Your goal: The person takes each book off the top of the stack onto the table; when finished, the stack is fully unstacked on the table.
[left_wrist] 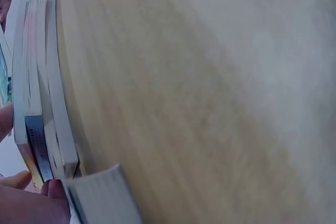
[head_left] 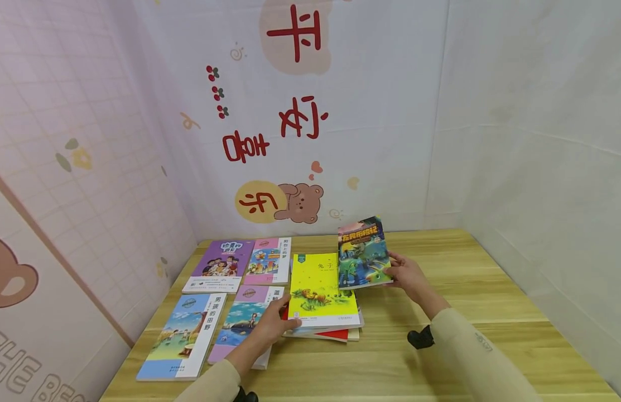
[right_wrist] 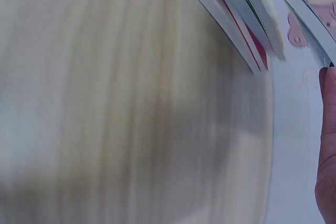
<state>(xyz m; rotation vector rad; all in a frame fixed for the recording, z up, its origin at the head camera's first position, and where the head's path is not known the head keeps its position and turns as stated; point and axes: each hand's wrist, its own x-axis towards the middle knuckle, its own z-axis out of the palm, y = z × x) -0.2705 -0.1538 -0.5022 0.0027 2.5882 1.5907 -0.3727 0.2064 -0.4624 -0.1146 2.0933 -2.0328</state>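
My right hand grips a dark green comic-style book by its right edge, thumb over the cover. The book is tilted up above the right side of a stack of books; in the right wrist view the raised book is apart from the stack. On top of the stack lies a yellow book with an animal picture. My left hand holds the stack at its lower left, thumb on the yellow cover and fingers along the side. The left wrist view shows the stack's page edges.
To the left lie a purple book, a pink book, a blue book and a pink-bordered sea-picture book, the last beside my left hand. The wooden table meets printed cloth walls at the back and sides.
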